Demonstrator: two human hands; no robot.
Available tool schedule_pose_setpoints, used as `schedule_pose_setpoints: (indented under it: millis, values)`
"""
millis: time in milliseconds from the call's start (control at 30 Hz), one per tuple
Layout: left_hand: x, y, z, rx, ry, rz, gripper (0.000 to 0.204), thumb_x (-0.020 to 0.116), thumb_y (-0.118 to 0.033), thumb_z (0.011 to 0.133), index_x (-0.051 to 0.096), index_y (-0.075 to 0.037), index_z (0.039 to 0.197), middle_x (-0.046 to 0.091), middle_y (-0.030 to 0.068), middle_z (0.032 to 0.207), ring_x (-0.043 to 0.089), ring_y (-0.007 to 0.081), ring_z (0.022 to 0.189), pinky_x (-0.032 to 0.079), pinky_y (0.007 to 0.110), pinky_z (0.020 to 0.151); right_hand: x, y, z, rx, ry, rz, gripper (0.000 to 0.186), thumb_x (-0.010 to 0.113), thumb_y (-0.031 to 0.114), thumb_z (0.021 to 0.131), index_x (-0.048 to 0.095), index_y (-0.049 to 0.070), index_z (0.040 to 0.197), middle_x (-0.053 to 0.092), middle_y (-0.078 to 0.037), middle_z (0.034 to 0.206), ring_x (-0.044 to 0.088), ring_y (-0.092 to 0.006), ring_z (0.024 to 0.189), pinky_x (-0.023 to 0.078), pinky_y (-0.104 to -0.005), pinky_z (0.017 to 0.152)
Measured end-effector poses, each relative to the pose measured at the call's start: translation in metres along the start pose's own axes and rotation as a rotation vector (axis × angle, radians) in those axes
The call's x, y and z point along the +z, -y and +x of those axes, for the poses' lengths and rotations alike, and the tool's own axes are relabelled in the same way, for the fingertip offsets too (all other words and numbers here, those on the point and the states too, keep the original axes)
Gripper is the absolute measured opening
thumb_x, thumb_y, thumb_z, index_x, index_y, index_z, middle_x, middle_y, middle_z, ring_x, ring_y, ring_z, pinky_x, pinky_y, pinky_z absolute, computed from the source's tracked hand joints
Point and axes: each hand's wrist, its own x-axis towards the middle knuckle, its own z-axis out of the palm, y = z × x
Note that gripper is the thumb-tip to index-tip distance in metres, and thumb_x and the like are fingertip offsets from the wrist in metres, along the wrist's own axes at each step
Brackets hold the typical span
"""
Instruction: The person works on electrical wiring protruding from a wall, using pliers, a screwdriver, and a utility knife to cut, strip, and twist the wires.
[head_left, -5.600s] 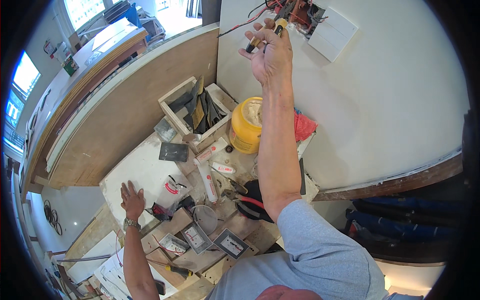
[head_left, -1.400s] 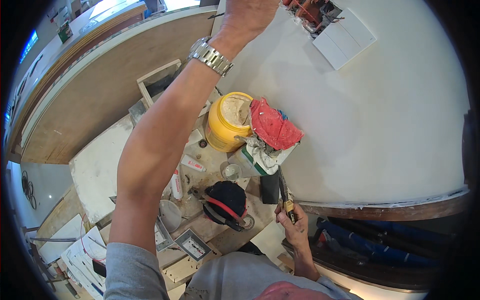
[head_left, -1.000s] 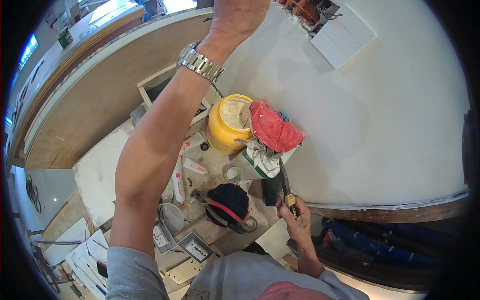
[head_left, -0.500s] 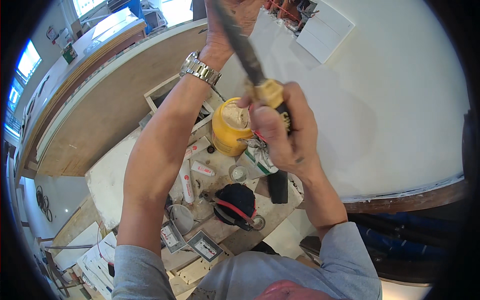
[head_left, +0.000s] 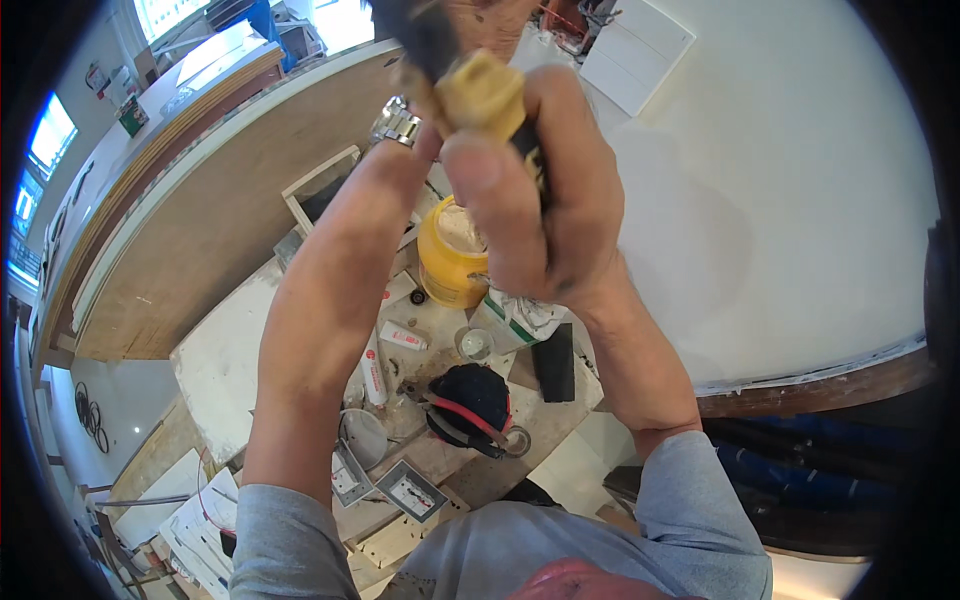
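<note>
My right hand (head_left: 550, 200) is closed round the handle of a tool (head_left: 483, 95) with a yellow collar and black grip. Its long dark blade points away and up to the left, blurred and partly cut off by the upper edge. Behind the blade, at the top, is part of my left hand (head_left: 495, 28), below a wrist with a metal watch (head_left: 396, 122). The left fingers are out of sight, so whatever they hold is hidden. Below both hands stands a yellow tub (head_left: 447, 265) of pale beige paste, partly covered by my right hand.
The worktable holds white tubes (head_left: 403, 335), a clear cup (head_left: 474, 345), a black cap with a red band (head_left: 472, 400), a tape roll (head_left: 516, 441) and grey trays (head_left: 411, 491). A large white surface curves along the right. A white panel (head_left: 637, 55) lies at its far end.
My right hand and the tool have moved up, left and closer to the camera. The blade now reaches further out of view. My left arm has shifted slightly right.
</note>
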Motion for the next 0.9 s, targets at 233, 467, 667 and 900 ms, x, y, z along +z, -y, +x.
schedule_pose_setpoints:
  millis: [233, 467, 667, 900]
  values:
    - [-0.003, 0.01, -0.004, 0.062, 0.027, 0.227, 0.015, 0.074, -0.007, 0.093, 0.064, -0.001, 0.102, 0.069, 0.0046, 0.086, 0.065, 0.0099, 0.076, 0.055, 0.026, 0.067, -0.006, -0.015, 0.003, 0.536, -0.048, 0.144, 0.027, 0.051, 0.028, 0.109, 0.056, 0.002, 0.104, 0.062, -0.003, 0.079, 0.048, -0.0047, 0.058, 0.039, -0.0208, 0.053]
    - [-0.009, 0.012, -0.005, -0.028, -0.09, 0.107, 0.01, 0.068, -0.006, 0.097, 0.063, 0.002, 0.101, 0.072, 0.0109, 0.087, 0.073, 0.016, 0.079, 0.062, 0.03, 0.071, 0.0, 0.007, -0.019, 0.439, 0.124, 0.11, 0.027, 0.054, 0.029, 0.109, 0.054, 0.005, 0.098, 0.061, 0.0, 0.079, 0.047, -0.0033, 0.06, 0.04, -0.0204, 0.055]
    - [-0.013, 0.013, -0.001, -0.15, -0.172, -0.106, 0.011, 0.066, -0.007, 0.1, 0.065, 0.003, 0.101, 0.074, 0.0137, 0.091, 0.074, 0.0167, 0.08, 0.064, 0.029, 0.072, -0.011, 0.004, -0.029, 0.519, 0.109, 0.139, 0.029, 0.052, 0.03, 0.11, 0.053, 0.002, 0.101, 0.062, -0.003, 0.083, 0.047, -0.0033, 0.059, 0.04, -0.0206, 0.055]
    - [-0.019, 0.012, -0.002, -0.259, -0.135, 0.02, 0.022, 0.07, -0.019, 0.1, 0.07, 0.002, 0.105, 0.075, 0.0142, 0.093, 0.074, 0.0182, 0.082, 0.063, 0.031, 0.074, -0.009, -0.001, -0.032, 0.543, 0.107, 0.136, 0.03, 0.052, 0.03, 0.11, 0.053, 0.002, 0.1, 0.061, -0.003, 0.081, 0.046, -0.0026, 0.059, 0.039, -0.0205, 0.054]
